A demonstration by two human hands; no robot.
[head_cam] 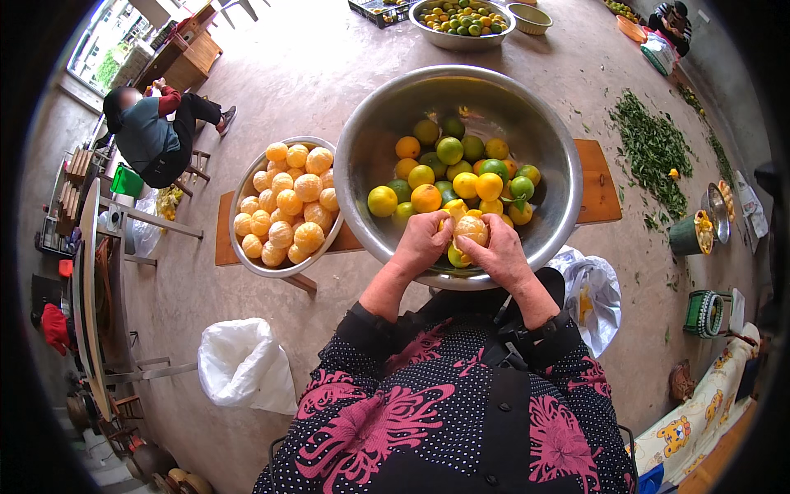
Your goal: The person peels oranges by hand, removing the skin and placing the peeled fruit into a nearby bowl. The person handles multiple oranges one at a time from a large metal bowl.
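Note:
Over the near rim of a large metal basin, both my hands are on one half-peeled mandarin. My left hand pinches a flap of its yellow peel. Around the fruit's bare side curl the thumb and fingers of my right hand. Unpeeled green, yellow and orange citrus fruits lie heaped in the basin beyond my hands. To the left, a smaller metal bowl holds a pile of peeled mandarins.
Basin and bowl rest on a wooden bench. White plastic bags stand at left and right. Leaves litter the floor at right. One person sits on a stool at left, another at far right. More citrus fills a far basin.

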